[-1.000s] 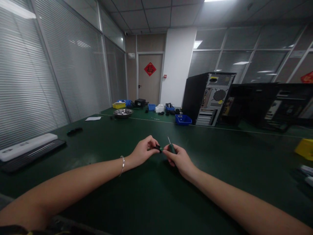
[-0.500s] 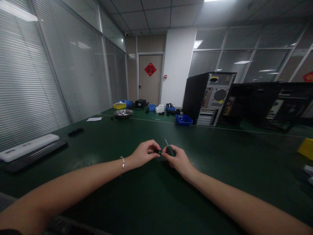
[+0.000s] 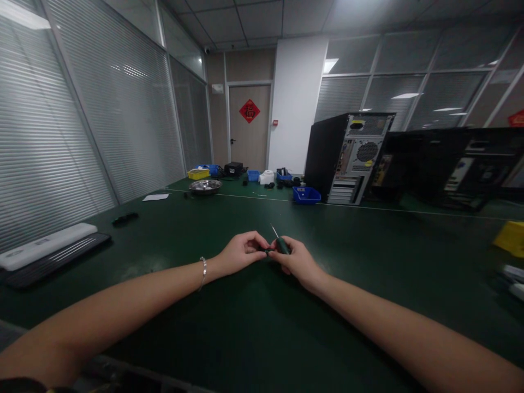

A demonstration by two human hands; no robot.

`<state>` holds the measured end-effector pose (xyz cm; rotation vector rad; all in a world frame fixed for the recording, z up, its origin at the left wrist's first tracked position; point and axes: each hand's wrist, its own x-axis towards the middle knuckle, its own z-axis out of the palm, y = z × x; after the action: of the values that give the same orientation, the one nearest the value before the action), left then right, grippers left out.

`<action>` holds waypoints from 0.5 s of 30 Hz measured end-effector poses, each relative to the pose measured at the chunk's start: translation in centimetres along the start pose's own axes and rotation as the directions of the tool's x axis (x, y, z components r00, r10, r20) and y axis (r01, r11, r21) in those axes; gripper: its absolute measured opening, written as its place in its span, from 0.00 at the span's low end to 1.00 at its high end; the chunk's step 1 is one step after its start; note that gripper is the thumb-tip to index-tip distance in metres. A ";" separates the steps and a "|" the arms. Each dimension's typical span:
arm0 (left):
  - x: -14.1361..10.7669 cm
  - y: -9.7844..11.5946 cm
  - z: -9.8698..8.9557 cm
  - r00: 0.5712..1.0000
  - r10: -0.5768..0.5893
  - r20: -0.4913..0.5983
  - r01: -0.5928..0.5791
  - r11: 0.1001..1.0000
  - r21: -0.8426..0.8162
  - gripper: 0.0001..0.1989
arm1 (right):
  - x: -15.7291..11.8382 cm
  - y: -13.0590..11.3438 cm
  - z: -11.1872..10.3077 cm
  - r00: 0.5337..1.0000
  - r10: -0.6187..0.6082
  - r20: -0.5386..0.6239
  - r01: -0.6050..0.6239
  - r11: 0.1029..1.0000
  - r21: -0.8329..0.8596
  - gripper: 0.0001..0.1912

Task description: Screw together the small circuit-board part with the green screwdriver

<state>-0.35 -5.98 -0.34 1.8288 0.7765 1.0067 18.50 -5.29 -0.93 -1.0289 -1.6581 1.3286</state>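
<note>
My left hand point(image 3: 244, 252), with a silver bracelet at the wrist, pinches a small dark part point(image 3: 267, 251) between thumb and fingertips. From the other side, the thumb and fingertips of my right hand point(image 3: 298, 261) meet the same part. A screwdriver point(image 3: 282, 245) with a dark green handle is held in my right hand, its thin metal shaft pointing up and slightly left. Both hands are over the middle of the green table point(image 3: 229, 322). The part is too small and dark for its details to show.
A keyboard point(image 3: 61, 256) and a black object point(image 3: 125, 218) lie left. Farther back are white paper point(image 3: 156, 197), a metal bowl point(image 3: 205, 187), a blue tray point(image 3: 306, 195) and a computer tower point(image 3: 347, 158). A yellow bin point(image 3: 510, 238) stands at the right edge.
The screwdriver's shaft leans more to the left, and my fingertips have drawn slightly closer together around the small part. The whole view has shifted a little.
</note>
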 end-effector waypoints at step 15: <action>0.5 -1.3 -0.6 0.999 -0.041 0.011 0.042 0.987 -0.152 0.15 | 0.3 0.7 -0.1 0.999 -0.032 0.002 0.032 0.996 -0.081 0.12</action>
<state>-0.75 -4.86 -1.17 1.6785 0.7097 1.0035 18.60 -4.86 -1.60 -1.0450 -1.7347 1.2500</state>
